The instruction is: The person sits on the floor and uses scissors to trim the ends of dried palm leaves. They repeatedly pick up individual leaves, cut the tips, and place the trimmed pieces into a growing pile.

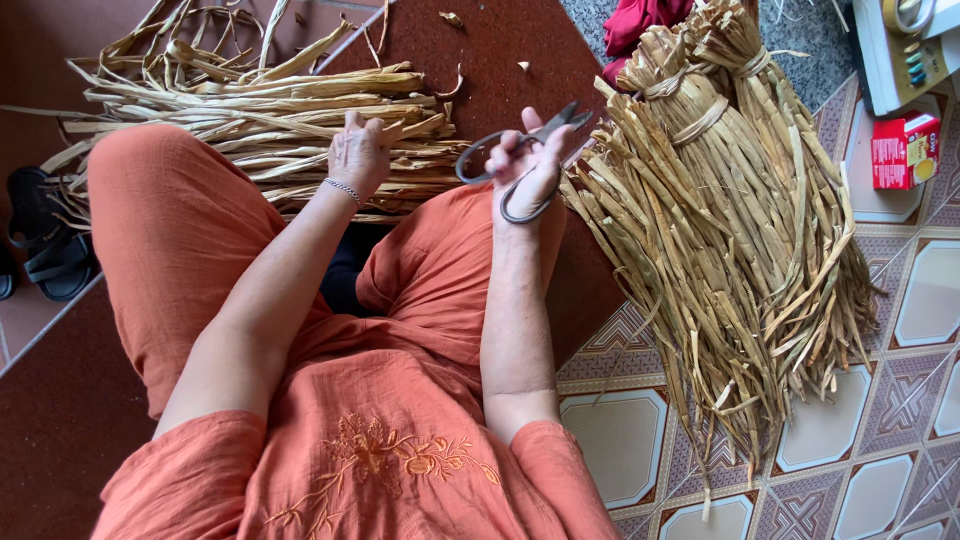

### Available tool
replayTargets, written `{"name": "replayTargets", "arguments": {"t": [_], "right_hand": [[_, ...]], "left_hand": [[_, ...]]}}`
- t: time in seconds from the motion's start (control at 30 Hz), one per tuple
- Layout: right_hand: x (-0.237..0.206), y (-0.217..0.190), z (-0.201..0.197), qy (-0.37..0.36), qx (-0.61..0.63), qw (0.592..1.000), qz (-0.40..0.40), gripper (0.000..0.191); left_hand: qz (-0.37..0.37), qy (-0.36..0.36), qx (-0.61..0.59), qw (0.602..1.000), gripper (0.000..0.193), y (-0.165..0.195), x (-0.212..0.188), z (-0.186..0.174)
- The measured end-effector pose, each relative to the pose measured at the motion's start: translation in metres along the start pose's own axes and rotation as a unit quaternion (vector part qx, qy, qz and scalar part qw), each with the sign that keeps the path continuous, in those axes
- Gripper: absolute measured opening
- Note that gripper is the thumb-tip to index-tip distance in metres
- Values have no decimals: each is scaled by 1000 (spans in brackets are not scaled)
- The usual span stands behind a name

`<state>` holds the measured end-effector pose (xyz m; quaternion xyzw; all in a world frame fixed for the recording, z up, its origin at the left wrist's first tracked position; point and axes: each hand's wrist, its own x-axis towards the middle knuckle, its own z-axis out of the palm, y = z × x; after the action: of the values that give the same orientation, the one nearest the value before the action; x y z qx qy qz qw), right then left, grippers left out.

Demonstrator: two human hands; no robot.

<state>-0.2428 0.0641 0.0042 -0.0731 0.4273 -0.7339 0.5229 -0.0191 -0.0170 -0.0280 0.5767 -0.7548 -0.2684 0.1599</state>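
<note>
My right hand [535,165] grips a pair of dark metal scissors [520,150], blades shut and pointing up to the right. My left hand [358,155], with a thin bracelet at the wrist, rests its fingers on a loose pile of dried straw-coloured plant strips [270,115] lying across the dark red floor. I sit with my knees bent, in orange clothes. To the right lies a big tied bundle of the same dried strips [740,220], bound near its top with strip ties.
Black sandals [45,240] lie at the left edge. A red box [905,150] and a white tray-like object [900,50] sit at the top right on patterned tiles [620,440]. Red cloth [640,20] lies behind the bundle.
</note>
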Motion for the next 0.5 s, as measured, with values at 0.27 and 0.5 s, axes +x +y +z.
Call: {"name": "replayTargets", "arguments": {"t": [0.27, 0.5], "right_hand": [[2, 5, 22, 19, -72, 997, 20, 82], [0, 20, 36, 55, -228, 970, -66, 50]], "left_hand": [[2, 24, 33, 999, 10, -3, 16, -2], [-68, -182, -491, 849, 12, 8, -11, -12]]}}
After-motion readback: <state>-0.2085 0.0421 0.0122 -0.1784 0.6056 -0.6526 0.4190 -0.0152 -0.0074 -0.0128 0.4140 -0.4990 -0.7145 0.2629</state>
